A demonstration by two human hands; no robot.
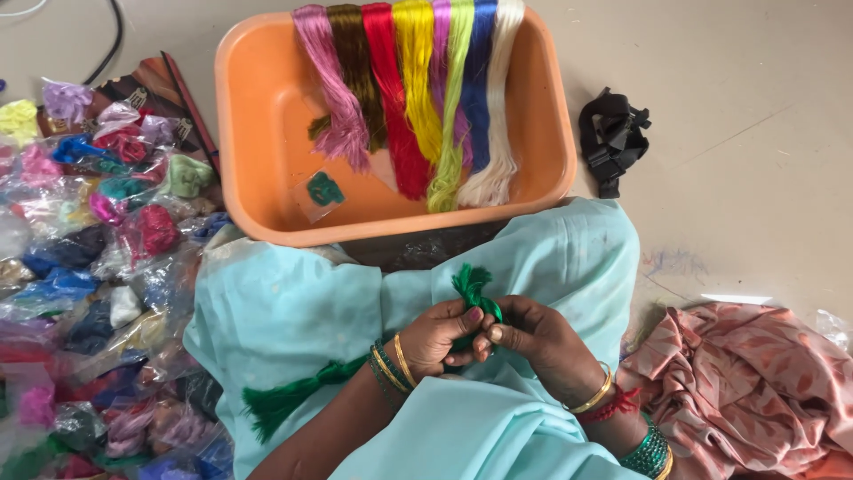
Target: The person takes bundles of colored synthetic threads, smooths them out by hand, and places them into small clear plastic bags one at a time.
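My left hand (435, 338) and my right hand (542, 342) meet over my lap, both pinching a small bunch of green thread (471, 286) whose looped end sticks up between the fingertips. A longer green thread hank (289, 398) trails from under my left wrist across the pale blue cloth (293, 311) on my lap. Both wrists carry bangles.
An orange plastic tub (267, 116) sits ahead with several coloured thread hanks (413, 89) draped over its far rim and a small packet of green thread (322, 191) inside. A pile of bagged coloured threads (89, 267) lies left, a black strap (613, 138) and pink patterned cloth (746, 382) right.
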